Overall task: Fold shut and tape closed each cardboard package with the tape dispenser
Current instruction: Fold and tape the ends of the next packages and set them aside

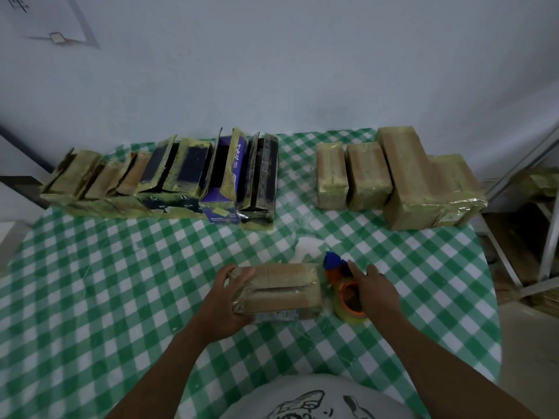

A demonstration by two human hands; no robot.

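A brown cardboard package point(284, 290) lies flat in front of me on the checked table, its flaps folded down with a seam along the top. My left hand point(225, 300) grips its left end, fingers curled over the edge. Just right of the box stands the tape dispenser point(344, 285), orange with a blue head and a roll of clear tape. My right hand point(373, 290) rests over the dispenser with the fingers fairly straight, pointing toward the blue head.
Several open boxes point(169, 179) with raised flaps stand in a row at the back left. Several taped brown packages point(402, 179) sit at the back right. The green checked tablecloth point(106, 282) covers the table. A metal frame point(544, 237) stands to the right.
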